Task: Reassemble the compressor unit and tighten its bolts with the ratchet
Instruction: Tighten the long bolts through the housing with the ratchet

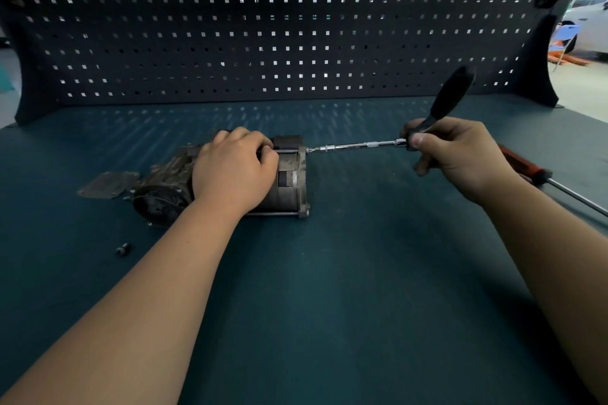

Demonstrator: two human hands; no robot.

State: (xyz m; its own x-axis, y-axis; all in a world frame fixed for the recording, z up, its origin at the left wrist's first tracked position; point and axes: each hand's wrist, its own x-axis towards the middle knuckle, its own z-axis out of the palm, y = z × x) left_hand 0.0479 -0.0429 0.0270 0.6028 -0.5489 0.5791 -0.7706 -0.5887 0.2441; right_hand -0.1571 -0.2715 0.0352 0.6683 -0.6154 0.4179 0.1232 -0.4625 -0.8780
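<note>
The compressor (291,182) is pinned on the bench (329,289), left of centre, by the left hand (235,169), grip curled over its casing, against twisting. The ratchet (452,97) is clamped at its head by the right hand (460,154) (handle free), steadying the extension (362,145) on the far bolt (309,150).

Left hand (235,171) grips compressor unit (292,179) on bench (329,273). Right hand (460,154) holds ratchet (450,99), extension (358,145) seated at end bolt (309,150).

Bench (329,273) is carrying compressor (292,181), plate (105,186) lying just left, bolt (123,249) lying nearer, screwdriver (526,164) lying right.
</note>
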